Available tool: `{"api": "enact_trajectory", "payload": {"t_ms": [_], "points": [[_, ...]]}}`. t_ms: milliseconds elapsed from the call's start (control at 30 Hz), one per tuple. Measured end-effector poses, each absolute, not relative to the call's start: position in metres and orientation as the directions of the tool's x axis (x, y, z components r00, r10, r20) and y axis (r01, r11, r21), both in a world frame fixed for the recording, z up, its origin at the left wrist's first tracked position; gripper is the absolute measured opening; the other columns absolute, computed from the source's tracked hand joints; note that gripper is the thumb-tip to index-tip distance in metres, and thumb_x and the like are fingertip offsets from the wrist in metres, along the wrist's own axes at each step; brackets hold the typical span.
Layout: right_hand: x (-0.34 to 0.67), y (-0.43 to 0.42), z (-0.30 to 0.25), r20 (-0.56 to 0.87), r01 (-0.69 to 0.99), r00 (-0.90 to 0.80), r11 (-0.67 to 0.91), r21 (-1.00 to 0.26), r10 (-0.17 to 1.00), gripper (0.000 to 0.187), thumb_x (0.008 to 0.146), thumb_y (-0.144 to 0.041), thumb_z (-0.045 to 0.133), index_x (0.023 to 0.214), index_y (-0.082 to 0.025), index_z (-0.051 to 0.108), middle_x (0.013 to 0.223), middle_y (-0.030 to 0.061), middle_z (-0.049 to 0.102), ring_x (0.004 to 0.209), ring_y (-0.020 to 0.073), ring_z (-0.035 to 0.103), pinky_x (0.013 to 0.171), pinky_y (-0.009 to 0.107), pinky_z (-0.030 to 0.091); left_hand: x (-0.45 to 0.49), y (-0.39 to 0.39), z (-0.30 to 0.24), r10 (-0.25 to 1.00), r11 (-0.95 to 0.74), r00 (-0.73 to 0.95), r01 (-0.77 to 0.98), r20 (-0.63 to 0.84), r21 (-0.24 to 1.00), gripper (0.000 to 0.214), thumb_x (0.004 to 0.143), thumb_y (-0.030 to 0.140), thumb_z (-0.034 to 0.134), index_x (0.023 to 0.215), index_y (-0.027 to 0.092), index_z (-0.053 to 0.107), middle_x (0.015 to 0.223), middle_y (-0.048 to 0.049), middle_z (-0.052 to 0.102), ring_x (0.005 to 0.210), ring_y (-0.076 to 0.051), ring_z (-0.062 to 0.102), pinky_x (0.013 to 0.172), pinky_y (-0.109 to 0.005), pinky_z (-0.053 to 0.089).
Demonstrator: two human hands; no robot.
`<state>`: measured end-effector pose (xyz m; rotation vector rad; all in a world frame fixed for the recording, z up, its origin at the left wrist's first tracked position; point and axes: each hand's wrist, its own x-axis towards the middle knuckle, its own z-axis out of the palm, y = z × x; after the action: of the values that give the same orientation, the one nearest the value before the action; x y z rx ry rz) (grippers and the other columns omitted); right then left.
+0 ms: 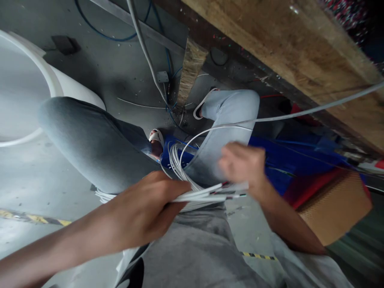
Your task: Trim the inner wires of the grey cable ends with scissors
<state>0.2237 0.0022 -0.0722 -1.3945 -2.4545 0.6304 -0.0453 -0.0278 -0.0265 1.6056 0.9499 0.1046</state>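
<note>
My left hand (156, 204) is closed around a bundle of white cables (198, 196) above my lap. The cut ends point right, and small dark and coloured inner wires show at some tips. Loops of the same cable (177, 160) hang over my thighs, behind the fingers. Just above and right of the cable ends, my right hand (243, 166) is curled into a fist and smeared by motion. What its fingers hold, if anything, cannot be made out. A longer pale cable (288, 119) runs in from the right towards the loops.
At left stands a large white tub (75, 90). A wooden bench (288, 44) slants across the upper right, with a wooden leg (192, 68) below. A cardboard box (336, 208) and blue sheeting (276, 156) lie to the right. Blue hose (120, 39) trails on the floor.
</note>
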Motion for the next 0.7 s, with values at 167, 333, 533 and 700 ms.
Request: {"api": "enact_trajectory", "payload": {"t_ms": [167, 333, 533, 700], "points": [[0.241, 0.002, -0.085, -0.134, 0.720, -0.480, 0.303, -0.624, 0.867, 0.020, 0.084, -0.008, 0.052, 0.072, -0.024, 0.055, 0.062, -0.0057, 0.058, 0.055, 0.0121, 0.055, 0.058, 0.026, 0.039, -0.054, -0.026, -0.024, 0.641, 0.159, 0.623, 0.464, -0.448, 0.871, 0.024, 0.100, 0.013, 0.046, 0.080, 0.024, 0.053, 0.062, 0.0071, 0.052, 0.053, -0.012, 0.047, 0.054, -0.028, 0.035], [0.216, -0.019, -0.079, -0.154, 0.561, -0.567, 0.242, -0.792, 0.809, 0.013, 0.095, -0.016, 0.056, 0.097, -0.025, 0.064, 0.083, -0.0025, 0.074, 0.074, 0.0140, 0.071, 0.071, 0.025, 0.053, -0.051, -0.017, -0.029, 0.674, 0.267, 0.612, 0.319, -0.413, 0.909, 0.024, 0.102, 0.017, 0.047, 0.079, 0.023, 0.054, 0.062, 0.0079, 0.044, 0.053, -0.011, 0.039, 0.050, -0.025, 0.031], [0.211, -0.027, -0.065, -0.135, 0.430, -0.555, 0.144, -0.891, 0.821, 0.017, 0.096, -0.017, 0.060, 0.104, -0.029, 0.067, 0.087, -0.0023, 0.077, 0.083, 0.0160, 0.076, 0.072, 0.027, 0.056, -0.057, -0.021, -0.027, 0.626, 0.370, 0.640, 0.258, -0.445, 0.892, 0.029, 0.103, 0.020, 0.048, 0.075, 0.023, 0.048, 0.064, 0.0078, 0.039, 0.056, -0.012, 0.034, 0.050, -0.026, 0.029], [0.196, -0.033, -0.065, -0.058, 0.341, -0.528, 0.149, -0.928, 0.847, 0.019, 0.091, -0.016, 0.067, 0.100, -0.032, 0.069, 0.087, -0.0032, 0.079, 0.081, 0.0176, 0.077, 0.068, 0.027, 0.059, -0.057, -0.025, -0.028, 0.581, 0.448, 0.648, 0.252, -0.493, 0.858, 0.027, 0.104, 0.023, 0.045, 0.079, 0.023, 0.053, 0.062, 0.0069, 0.045, 0.054, -0.012, 0.039, 0.048, -0.026, 0.031]]}}
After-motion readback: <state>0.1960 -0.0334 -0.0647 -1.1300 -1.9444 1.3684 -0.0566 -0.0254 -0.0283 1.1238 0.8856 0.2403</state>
